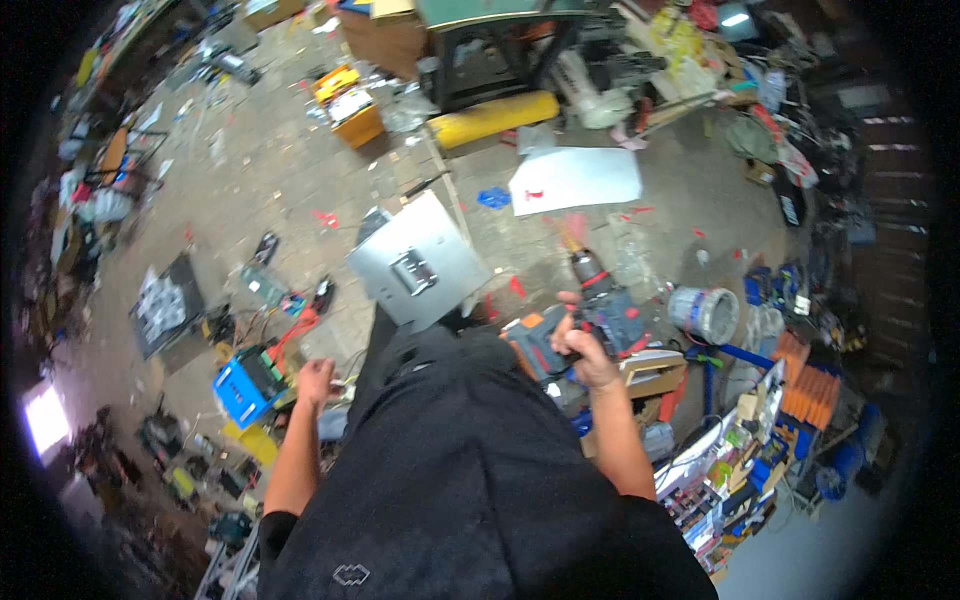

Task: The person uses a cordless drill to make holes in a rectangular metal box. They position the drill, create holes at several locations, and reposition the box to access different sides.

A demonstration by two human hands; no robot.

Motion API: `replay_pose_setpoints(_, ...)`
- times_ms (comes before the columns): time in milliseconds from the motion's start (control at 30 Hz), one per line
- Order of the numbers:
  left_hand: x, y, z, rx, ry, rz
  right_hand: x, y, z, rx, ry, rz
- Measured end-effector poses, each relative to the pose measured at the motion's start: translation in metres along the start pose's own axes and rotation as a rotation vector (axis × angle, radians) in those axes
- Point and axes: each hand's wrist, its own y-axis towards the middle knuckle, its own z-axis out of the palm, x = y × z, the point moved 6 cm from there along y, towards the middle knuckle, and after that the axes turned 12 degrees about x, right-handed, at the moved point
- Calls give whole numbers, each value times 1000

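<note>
My right hand grips a grey cordless drill with red and orange parts, its bit pointing away from me. My left hand has curled fingers near a blue box-like item; what it holds is too small to make out. A square silver metal plate with a small metal fitting on it sits tilted just beyond my dark-clothed leg; what supports it is hidden.
The cluttered floor holds a white sheet, a yellow cylinder, an orange carton and a bucket. A green-topped table stands ahead. A crowded workbench is at my right, and loose tools lie at my left.
</note>
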Motion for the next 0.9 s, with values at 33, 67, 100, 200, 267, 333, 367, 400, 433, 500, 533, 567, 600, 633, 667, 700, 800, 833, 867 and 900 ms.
replay_pose_setpoints(33, -2, -2, -2, 14, 21, -3, -3, -1, -1, -14, -4, 6)
replay_pose_setpoints(67, 1, 1, -3, -2, -28, 0, -10, -2, -7, 1, 18, 17)
replay_pose_setpoints(100, -4, -2, -1, -3, 25, 13, -8, -2, -7, -4, -14, 18)
replay_pose_setpoints(200, -6, -8, 3, -31, 1, 7, -13, -3, -12, -82, -124, 10)
replay_pose_setpoints(267, -15, -16, 13, -11, -1, -7, -14, -7, -16, -104, -191, 8)
replay_pose_setpoints(333, -5, -15, 9, -15, -2, -20, -16, -9, -20, -120, -246, 31)
replay_pose_setpoints(367, -1, -15, 7, -16, -1, -24, -18, -9, -22, -129, -270, 51)
replay_pose_setpoints(400, 0, -15, 8, -22, 2, -26, -19, -11, -25, -141, -299, 70)
replay_pose_setpoints(433, 1, -15, 9, -29, 4, -26, -23, -12, -28, -157, -332, 96)
replay_pose_setpoints(500, 2, -16, 10, -28, 7, -31, -32, -15, -37, -195, -404, 142)
replay_pose_setpoints(533, 2, -19, 10, -21, 6, -26, -39, -14, -44, -169, -470, 142)
replay_pose_setpoints(567, -2, -17, 8, -13, 10, -8, -54, -16, -59, -232, -588, 125)
replay_pose_setpoints(600, 2, -13, 8, 4, 15, -16, -76, -22, -81, -307, -715, 103)
replay_pose_setpoints(633, 0, -9, 12, 18, 42, 1, -118, -36, -127, -369, -940, 157)
replay_pose_setpoints(667, -2, -10, 17, 13, 5, 15, -143, -42, -154, -390, -1058, 183)
replay_pose_setpoints(700, 1, -3, 17, 27, -12, 40, -165, -49, -180, -416, -1176, 208)
replay_pose_setpoints(800, 1, -2, 10, 14, -65, 31, -176, -49, -174, -456, -935, 314)
replay_pose_setpoints(833, 3, -5, 3, -7, -65, 38, -165, -45, -151, -440, -763, 467)
replay_pose_setpoints(867, 4, -6, 1, -14, -62, 41, -157, -47, -136, -442, -677, 561)
replay_pose_setpoints(900, 8, -2, -2, -30, -59, 27, -155, -52, -126, -446, -619, 630)
